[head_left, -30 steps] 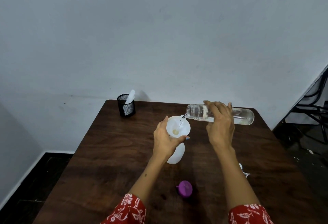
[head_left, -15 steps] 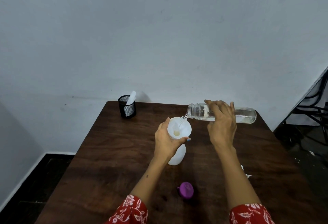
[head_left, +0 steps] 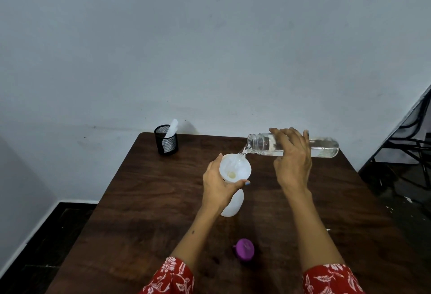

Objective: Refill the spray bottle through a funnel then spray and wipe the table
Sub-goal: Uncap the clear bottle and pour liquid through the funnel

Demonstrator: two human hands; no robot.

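A white spray bottle stands upright in the middle of the dark wooden table with a white funnel in its neck. My left hand grips the funnel's rim and the bottle's top. My right hand holds a clear water bottle tipped almost flat, its mouth over the funnel. A thin stream of water runs from the mouth into the funnel. The purple spray cap lies on the table near me, between my forearms.
A black mesh cup with a white cloth or paper in it stands at the table's far left corner by the wall. A scrap of white shows at the table's right side. Dark chair legs stand at the right.
The water bottle has stayed tipped over the funnel and keeps pouring. Both hands hold nearly the same place; the view has shifted slightly.
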